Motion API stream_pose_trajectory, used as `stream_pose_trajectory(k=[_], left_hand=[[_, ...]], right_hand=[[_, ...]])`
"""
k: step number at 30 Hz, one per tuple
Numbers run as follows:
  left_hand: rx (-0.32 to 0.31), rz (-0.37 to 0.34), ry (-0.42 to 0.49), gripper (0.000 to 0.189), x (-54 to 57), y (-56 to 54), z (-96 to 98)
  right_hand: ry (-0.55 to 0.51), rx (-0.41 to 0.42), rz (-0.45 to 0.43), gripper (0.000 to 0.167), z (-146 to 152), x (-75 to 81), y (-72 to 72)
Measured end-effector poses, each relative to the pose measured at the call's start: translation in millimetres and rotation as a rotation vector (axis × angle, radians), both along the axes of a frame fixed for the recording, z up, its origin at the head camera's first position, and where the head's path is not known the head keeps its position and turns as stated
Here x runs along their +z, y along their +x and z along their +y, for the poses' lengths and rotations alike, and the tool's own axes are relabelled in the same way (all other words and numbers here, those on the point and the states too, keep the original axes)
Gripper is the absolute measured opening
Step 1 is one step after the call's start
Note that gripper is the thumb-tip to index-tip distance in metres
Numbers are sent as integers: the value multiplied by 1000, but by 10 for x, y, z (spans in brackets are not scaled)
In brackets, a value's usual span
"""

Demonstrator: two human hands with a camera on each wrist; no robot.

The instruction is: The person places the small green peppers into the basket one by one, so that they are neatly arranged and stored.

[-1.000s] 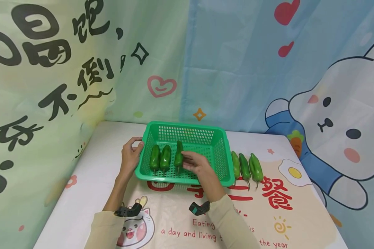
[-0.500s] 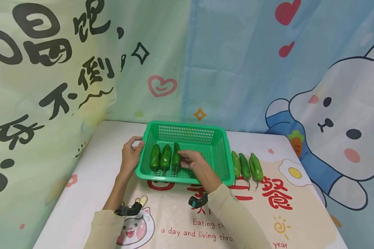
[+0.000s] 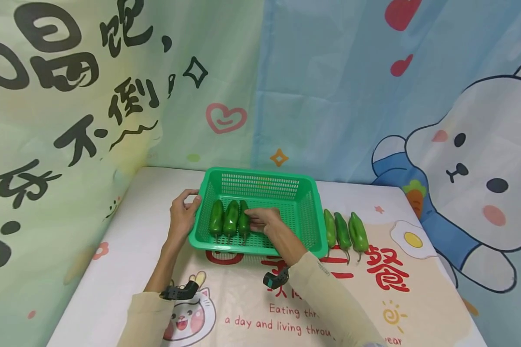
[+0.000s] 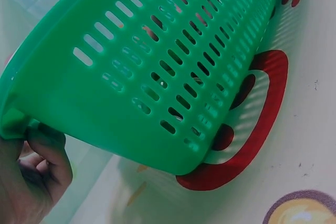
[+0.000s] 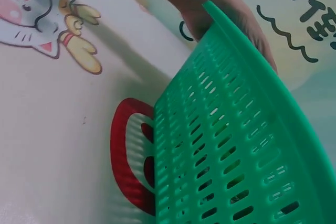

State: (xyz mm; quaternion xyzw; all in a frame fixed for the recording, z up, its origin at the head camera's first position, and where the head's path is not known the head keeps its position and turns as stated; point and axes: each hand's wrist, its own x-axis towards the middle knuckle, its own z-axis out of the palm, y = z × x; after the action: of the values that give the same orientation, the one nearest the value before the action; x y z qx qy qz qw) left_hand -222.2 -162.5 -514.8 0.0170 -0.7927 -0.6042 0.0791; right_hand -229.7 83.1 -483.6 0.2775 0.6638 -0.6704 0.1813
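Observation:
A green plastic basket [image 3: 260,250] with slotted sides stands on the table, and three glossy green peppers lie side by side in its left half. My left hand [image 3: 183,219] grips the basket's left rim; the left wrist view shows the curled fingers [image 4: 50,156] under that rim. Inside the basket, my right hand [image 3: 265,221] touches the right side of the third pepper [image 3: 243,221] with its fingertips. Beside that pepper lie the middle pepper [image 3: 231,219] and the leftmost pepper [image 3: 216,219]. In the right wrist view the basket wall [image 5: 226,129] hides my right fingers.
Right of the basket, three more peppers lie in a row on the table: a paler one [image 3: 330,229], a darker one [image 3: 342,231] and a light green one [image 3: 358,232]. A printed cloth backdrop [image 3: 304,120] hangs close behind the table.
My right hand has moved slightly left, and the third pepper has slid left with it, closer to the middle pepper. The left hand has stayed at the basket's rim.

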Motion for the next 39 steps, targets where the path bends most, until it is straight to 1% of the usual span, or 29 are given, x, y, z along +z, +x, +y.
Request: stream_pose_trajectory(k=[5, 10, 13, 19, 25, 32, 39], left_hand=[[-11, 2, -1, 34, -1, -13, 13], [-7, 1, -5, 34, 2, -9, 40], [-6, 0, -6, 34, 5, -2, 50], [-5, -8, -10, 35, -2, 0, 46], [-1, 3, -14, 35, -1, 3, 27], [0, 3, -14, 35, -13, 2, 24], [6, 1, -13, 35, 2, 9, 28]], right_hand=[[8, 17, 21, 45, 29, 28, 49], [12, 20, 19, 62, 66, 44, 81], [15, 13, 19, 68, 84, 44, 96], [7, 15, 18, 64, 126, 28, 114], [-20, 9, 25, 60, 159, 38, 136], [-58, -9, 34, 60, 222, 66, 163], [-100, -2, 57, 62, 314, 121, 193]])
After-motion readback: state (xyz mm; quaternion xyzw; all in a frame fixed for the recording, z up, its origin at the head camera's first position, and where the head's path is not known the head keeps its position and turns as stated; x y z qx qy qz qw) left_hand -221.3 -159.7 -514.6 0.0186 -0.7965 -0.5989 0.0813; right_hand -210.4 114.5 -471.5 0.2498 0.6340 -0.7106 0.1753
